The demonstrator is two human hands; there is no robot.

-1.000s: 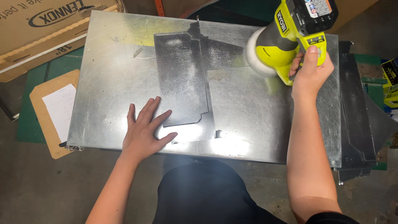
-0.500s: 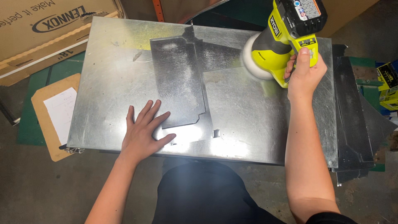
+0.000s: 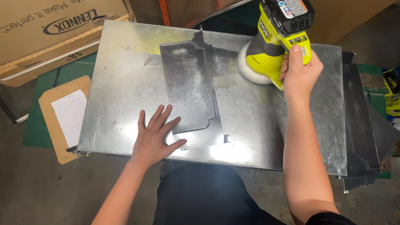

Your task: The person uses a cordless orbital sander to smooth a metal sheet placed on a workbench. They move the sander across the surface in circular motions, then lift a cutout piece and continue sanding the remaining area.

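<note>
Bare grey concrete floor (image 3: 50, 191), dusty and stained in places. Green mat (image 3: 41, 116) under the work area, partly covered. On the mat at left, a brown clipboard (image 3: 58, 125) with a white paper sheet (image 3: 71, 116). Large cardboard boxes (image 3: 46, 37) at upper left, one more brown box (image 3: 350, 16) at upper right. Orange metal post (image 3: 165, 11) at the top, behind. Dark metal parts (image 3: 362, 133) stacked at right. Bright light from above, strong glare near the front edge.
</note>
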